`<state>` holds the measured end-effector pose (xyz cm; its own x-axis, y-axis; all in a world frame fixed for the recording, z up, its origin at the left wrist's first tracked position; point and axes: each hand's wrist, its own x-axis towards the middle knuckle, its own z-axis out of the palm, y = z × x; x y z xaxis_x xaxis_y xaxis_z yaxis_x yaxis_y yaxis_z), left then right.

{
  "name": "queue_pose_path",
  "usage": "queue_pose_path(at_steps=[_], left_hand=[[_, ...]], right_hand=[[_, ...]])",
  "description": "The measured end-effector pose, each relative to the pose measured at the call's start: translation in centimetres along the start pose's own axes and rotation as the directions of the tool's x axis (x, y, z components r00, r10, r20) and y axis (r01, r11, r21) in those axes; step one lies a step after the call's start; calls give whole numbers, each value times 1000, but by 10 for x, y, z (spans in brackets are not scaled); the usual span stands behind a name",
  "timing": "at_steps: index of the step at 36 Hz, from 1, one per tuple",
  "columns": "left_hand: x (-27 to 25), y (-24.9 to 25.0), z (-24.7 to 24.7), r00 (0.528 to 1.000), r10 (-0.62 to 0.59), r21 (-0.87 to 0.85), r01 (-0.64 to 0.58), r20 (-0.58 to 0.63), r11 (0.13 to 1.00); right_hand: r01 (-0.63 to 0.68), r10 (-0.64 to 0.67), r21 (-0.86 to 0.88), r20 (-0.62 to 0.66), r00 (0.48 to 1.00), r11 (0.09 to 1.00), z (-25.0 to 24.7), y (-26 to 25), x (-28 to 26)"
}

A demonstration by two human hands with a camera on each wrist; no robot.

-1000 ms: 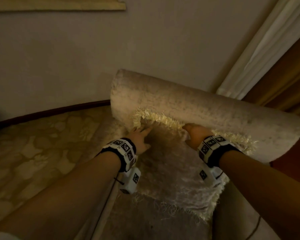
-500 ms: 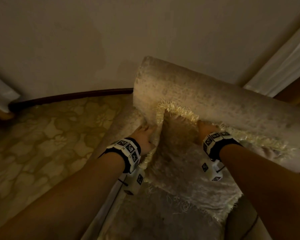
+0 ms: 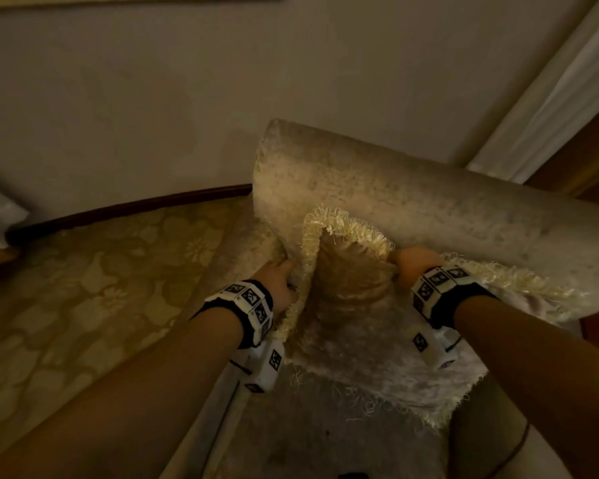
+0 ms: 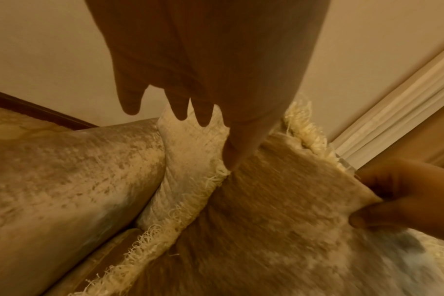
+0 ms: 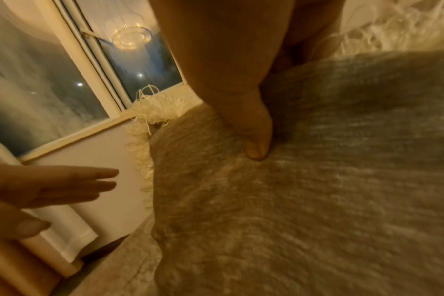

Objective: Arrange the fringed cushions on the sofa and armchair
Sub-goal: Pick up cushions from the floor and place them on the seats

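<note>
- My right hand (image 3: 414,267) grips the fringed cushion (image 3: 367,326) near its top edge: in the right wrist view my thumb (image 5: 254,130) presses into the plush front while the curled fingers go behind the fabric, which bunches between them.
- My left hand (image 3: 279,283) is beside the cushion's left edge, with straight, slightly spread fingers (image 4: 203,112) reaching toward the corner where the backrest meets the arm of the seat. It holds nothing; in the left wrist view its thumb tip comes down right at the fringe (image 4: 165,230), though I cannot tell for certain whether it touches.
- The cushion stands propped on the seat of the armchair (image 3: 412,202), leaning back against the backrest, its top left corner raised into a peak by my right hand's grip.
- Cream fringe runs along the cushion's top, left side and bottom edge, the loose threads at the bottom trailing over the seat.
- The chair's rolled arm (image 4: 64,170) lies just left of the cushion, covered in the same pale velvety fabric.
- Left of the chair is a floral-patterned carpet (image 3: 83,305), bordered by a dark skirting board along the plain wall (image 3: 153,98).
- A pale curtain (image 3: 550,98) hangs behind the chair on the right.
- The right wrist view shows a window (image 5: 64,70) with lights reflected in its dark glass.
- Both my wrists wear black bands with white marker blocks (image 3: 253,299).
</note>
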<state>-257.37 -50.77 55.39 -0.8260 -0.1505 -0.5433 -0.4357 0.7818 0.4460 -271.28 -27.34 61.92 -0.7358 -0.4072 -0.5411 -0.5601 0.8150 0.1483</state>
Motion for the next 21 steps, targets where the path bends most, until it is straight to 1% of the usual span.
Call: queue_pose_path(at_steps=[2, 6, 9, 11, 13, 15, 17, 19, 21], left_hand=[[1, 2, -2, 1000, -7, -2, 7, 1, 1000], [2, 9, -8, 1000, 22, 12, -22, 0, 1000], [12, 11, -7, 999, 40, 7, -40, -5, 999], [-6, 31, -21, 996, 85, 19, -85, -13, 996], [-15, 43, -27, 995, 100, 30, -99, -8, 995], [-22, 51, -33, 993, 114, 38, -113, -23, 993], [-26, 61, -39, 995, 102, 34, -101, -22, 994], [-37, 75, -46, 993, 116, 41, -116, -1, 992], [-48, 89, -55, 991, 134, 4, -134, -23, 991]], right_hand=[[2, -2, 28, -1, 1000, 1000, -5, 7, -14], [-32, 37, 102, -42, 998, 994, -14, 23, -44], [-49, 60, 140, -77, 995, 989, -23, 34, -69], [-62, 80, 161, -109, 991, 985, -29, 41, -85], [-70, 101, 199, -147, 984, 977, -37, 47, -102], [-65, 115, 242, -199, 973, 968, -45, 52, -118], [-52, 128, 285, -254, 959, 957, -54, 57, -135], [-39, 142, 316, -308, 941, 948, -64, 62, -151], [-20, 165, 369, -365, 916, 929, -72, 66, -165]])
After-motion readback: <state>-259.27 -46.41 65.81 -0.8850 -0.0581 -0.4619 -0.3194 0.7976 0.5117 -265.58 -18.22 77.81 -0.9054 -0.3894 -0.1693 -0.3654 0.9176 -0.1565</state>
